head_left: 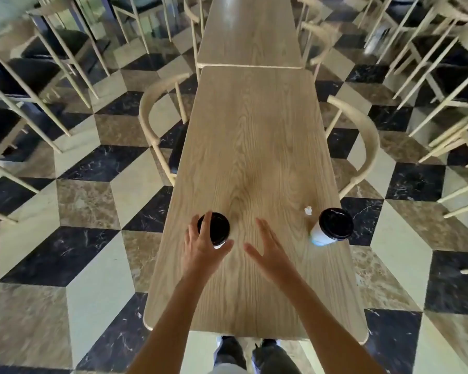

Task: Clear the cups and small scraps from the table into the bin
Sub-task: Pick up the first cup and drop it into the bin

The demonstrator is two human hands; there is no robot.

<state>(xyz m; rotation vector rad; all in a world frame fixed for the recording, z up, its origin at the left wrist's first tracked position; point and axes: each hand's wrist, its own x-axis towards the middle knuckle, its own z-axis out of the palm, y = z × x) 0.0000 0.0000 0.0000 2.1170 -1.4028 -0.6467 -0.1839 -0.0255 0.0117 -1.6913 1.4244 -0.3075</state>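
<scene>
Two white paper cups with black lids stand on the long wooden table (254, 147). The left cup (218, 226) is near the table's left edge, and my left hand (200, 247) curls around its near side with fingers and thumb spread against it. The right cup (333, 225) stands near the right edge, apart from both hands. A small crumpled white scrap (308, 210) lies just left of the right cup. My right hand (270, 252) hovers open over the middle of the table, fingers apart, holding nothing. No bin is in view.
A curved wooden chair (157, 114) is tucked in at the table's left side and another chair (362, 141) at its right. A second table (250, 31) butts against the far end. Several more chairs fill both sides of the chequered floor.
</scene>
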